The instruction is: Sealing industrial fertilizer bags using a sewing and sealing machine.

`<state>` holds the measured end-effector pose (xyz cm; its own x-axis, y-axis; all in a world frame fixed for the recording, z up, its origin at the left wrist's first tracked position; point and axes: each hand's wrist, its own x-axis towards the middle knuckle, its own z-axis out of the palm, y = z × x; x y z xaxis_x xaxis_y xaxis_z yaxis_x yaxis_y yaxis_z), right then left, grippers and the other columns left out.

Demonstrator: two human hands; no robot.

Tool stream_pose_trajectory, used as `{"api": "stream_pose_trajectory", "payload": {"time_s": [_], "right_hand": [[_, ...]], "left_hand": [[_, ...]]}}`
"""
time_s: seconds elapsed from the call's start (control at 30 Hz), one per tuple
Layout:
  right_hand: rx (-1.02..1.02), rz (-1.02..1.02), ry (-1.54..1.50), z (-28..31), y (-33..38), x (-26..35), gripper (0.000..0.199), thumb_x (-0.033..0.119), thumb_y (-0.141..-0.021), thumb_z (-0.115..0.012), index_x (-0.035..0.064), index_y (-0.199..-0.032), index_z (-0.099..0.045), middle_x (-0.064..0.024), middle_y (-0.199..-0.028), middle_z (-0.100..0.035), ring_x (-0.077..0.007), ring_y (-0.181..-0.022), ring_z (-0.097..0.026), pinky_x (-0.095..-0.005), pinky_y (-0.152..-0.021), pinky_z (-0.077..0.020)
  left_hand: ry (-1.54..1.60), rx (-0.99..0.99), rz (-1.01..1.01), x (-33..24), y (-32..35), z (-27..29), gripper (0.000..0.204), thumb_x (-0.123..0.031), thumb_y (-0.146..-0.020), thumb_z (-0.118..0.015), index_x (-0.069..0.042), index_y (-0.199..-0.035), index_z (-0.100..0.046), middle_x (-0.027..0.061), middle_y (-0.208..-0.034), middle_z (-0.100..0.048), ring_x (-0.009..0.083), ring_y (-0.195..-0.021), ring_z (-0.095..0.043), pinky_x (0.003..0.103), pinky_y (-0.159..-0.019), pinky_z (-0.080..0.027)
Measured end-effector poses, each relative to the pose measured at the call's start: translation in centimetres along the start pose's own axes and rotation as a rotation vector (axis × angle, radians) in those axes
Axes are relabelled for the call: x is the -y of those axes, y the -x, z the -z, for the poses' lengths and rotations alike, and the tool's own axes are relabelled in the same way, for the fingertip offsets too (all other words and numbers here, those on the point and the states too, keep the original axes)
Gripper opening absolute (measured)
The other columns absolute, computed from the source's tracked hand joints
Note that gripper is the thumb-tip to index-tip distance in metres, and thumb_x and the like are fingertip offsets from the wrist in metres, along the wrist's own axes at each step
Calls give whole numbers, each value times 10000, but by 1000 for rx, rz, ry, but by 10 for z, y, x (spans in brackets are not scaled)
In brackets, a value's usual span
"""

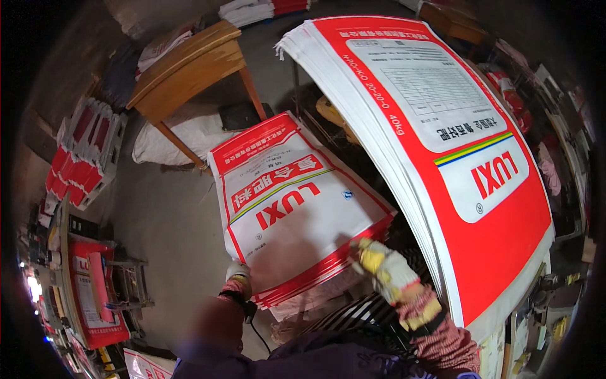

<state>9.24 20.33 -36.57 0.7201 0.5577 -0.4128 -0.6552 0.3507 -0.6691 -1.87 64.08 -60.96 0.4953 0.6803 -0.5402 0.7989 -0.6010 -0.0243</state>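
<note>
A pile of flat, empty woven sacks (297, 246) in white and red lies in front of me, the top one printed with large characters and a coloured stripe. My left hand (237, 271), in a pale glove, is closed on the near left corner of the top sack. At the near right corner is my right hand (384, 268), in a white and yellow work glove. Its fingers are apart and loosely bent beside the red edge, slightly blurred. To the right stands a taller stack of larger red and white sacks (492, 252), their layered edges facing me.
A wooden table (189, 66) stands at the far left, with a white sack (170, 142) on the floor beneath it. Folded sacks (85, 151) are piled at the left. A red sack (104, 335) lies at the lower left. Concrete floor (170, 252) stretches left of the pile.
</note>
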Motion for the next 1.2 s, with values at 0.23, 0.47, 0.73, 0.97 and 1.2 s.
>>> {"api": "stream_pose_trajectory", "payload": {"time_s": [0.23, 0.47, 0.73, 0.97, 1.2], "right_hand": [[58, 154, 685, -46, 165, 94, 430, 109, -837, -619, 6, -1245, -531, -123, -1103, -637, -204, -942, -622, -310, -838, -488], [-667, 988, -242, 62, 243, 57, 434, 287, -871, -616, 13, -1193, -516, -157, -1022, -626, -269, -907, -617, -389, -818, -500], [-783, 1002, -507, 117, 298, 17, 350, 197, -918, -557, -33, -1171, -482, -189, -1069, -598, -254, -883, -627, -357, -767, -550], [-1029, 991, -598, 117, 322, 21, 245, 146, -929, -523, -34, -1095, -526, -170, -989, -615, -226, -789, -637, -307, -675, -559], [-1343, 646, 682, 117, 301, 48, 310, 304, -837, -592, 33, -979, -643, -148, -891, -663, -248, -726, -633, -339, -668, -516]], "left_hand": [[-451, 138, -111, -28, 26, 42, 397, -329, -821, -582, -116, -1154, -618, 148, -1188, -594, 294, -1174, -527, 442, -946, -442], [345, -468, -1117, -220, 199, 136, 367, -216, -738, -688, -49, -1053, -600, 149, -1185, -547, 311, -1090, -519, 432, -929, -419], [200, 26, -2238, -375, 492, 101, 298, -179, -753, -656, -32, -1009, -618, 151, -1191, -546, 327, -1136, -478, 415, -977, -379], [-192, -194, -2158, -423, 537, 44, 218, -182, -725, -661, -40, -888, -637, 105, -1040, -587, 291, -1003, -549, 380, -887, -432], [314, 864, -1701, -435, 518, 47, 228, -68, -847, -622, 15, -1052, -571, 3, -861, -588, 72, -775, -539, 216, -713, -463]]}}
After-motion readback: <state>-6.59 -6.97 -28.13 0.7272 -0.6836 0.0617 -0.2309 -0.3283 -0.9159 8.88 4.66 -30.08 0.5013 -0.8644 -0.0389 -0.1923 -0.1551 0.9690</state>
